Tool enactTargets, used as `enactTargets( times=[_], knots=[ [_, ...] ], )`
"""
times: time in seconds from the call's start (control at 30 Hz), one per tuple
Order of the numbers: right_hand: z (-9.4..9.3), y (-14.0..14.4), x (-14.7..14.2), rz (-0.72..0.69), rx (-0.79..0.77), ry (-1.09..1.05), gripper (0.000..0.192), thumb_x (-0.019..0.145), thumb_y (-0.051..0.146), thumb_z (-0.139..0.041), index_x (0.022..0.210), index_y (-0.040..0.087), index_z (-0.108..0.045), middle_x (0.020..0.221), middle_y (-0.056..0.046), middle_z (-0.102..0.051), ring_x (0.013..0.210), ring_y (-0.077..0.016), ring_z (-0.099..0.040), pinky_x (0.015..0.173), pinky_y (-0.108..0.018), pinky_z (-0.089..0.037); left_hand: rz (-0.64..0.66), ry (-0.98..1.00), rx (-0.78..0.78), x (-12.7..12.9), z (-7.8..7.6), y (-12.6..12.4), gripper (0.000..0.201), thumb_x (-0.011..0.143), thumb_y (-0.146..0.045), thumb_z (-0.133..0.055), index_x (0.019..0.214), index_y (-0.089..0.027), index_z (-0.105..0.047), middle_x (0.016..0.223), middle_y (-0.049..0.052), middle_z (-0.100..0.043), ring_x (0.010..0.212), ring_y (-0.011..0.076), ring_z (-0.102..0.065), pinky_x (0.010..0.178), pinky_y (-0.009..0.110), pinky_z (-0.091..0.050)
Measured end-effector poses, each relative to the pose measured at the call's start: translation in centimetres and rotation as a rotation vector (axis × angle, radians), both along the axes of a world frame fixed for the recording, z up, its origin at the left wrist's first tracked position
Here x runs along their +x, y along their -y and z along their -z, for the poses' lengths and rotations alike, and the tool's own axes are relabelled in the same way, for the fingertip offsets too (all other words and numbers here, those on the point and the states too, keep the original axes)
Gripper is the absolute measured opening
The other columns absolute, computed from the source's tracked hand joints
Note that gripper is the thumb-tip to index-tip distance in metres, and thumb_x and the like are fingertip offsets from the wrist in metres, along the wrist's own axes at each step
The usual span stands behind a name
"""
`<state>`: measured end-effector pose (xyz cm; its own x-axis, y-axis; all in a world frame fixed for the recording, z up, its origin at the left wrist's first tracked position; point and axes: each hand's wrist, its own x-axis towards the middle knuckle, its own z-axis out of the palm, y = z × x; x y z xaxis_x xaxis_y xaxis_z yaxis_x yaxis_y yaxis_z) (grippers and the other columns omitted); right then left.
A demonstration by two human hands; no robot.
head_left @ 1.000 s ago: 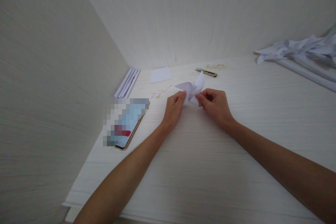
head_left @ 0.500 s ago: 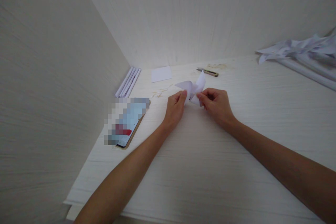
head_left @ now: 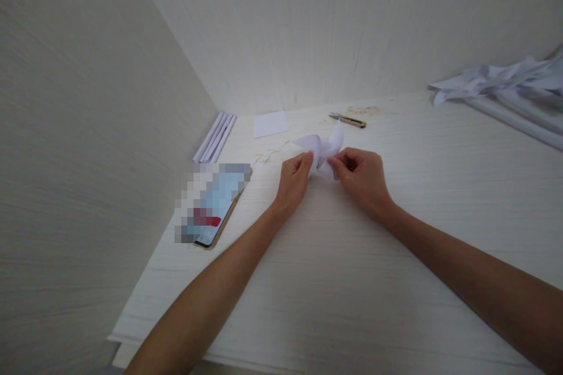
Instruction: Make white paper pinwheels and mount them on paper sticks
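A white paper pinwheel (head_left: pixel 325 145) with curved, pointed blades is held between my two hands over the table. My left hand (head_left: pixel 294 183) is closed on its left side, thumb pressed against a curled blade. Thumb and fingertips of my right hand (head_left: pixel 360 176) pinch the lower right blade close to the middle. The fingers partly cover the lower blades and the pinwheel's centre. Just behind the pinwheel lie small thread snips (head_left: pixel 348 120) with pale handles.
Rolled paper tubes (head_left: pixel 214 137) lie by the left wall, beside a flat white paper piece (head_left: pixel 270 124). A phone (head_left: pixel 220 205), partly pixelated, rests left of my left forearm. Several paper pinwheels (head_left: pixel 497 82) on tubes are heaped at the right back on the white table (head_left: pixel 308 293).
The right fingertips have shifted slightly left, toward the pinwheel's centre, and its right blades look more curled. My left hand keeps its hold almost unmoved.
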<state>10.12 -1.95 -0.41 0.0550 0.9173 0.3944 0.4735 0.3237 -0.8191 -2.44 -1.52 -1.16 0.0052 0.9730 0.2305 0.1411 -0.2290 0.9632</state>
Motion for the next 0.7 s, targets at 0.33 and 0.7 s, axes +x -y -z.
enactTargets(
  times=[0.33, 0.7],
  knots=[
    [0.39, -0.43, -0.69, -0.086, -0.316, -0.424, 0.028, 0.064, 0.031, -0.055, 0.042, 0.016, -0.047, 0.037, 0.003, -0.045, 0.03, -0.0052, -0.032, 0.032, -0.021, -0.023, -0.01, -0.022, 0.003, -0.01, 0.07, -0.05, 0.035, 0.077, -0.041, -0.04, 0.052, -0.017, -0.041, 0.053, -0.004, -0.037, 0.052, 0.0087, -0.032, 0.049, 0.023, -0.026],
    [0.06, 0.21, -0.48, 0.081, 0.055, 0.186, 0.023, 0.067, 0.022, -0.052, 0.045, 0.017, -0.046, 0.045, 0.001, -0.047, 0.043, -0.0098, -0.04, 0.048, -0.025, -0.029, -0.012, -0.017, 0.0, 0.16, -0.14, 0.07, 0.035, 0.075, -0.039, -0.042, 0.048, -0.019, -0.032, 0.05, -0.005, -0.027, 0.049, 0.0082, -0.025, 0.049, 0.024, -0.024]
  ],
)
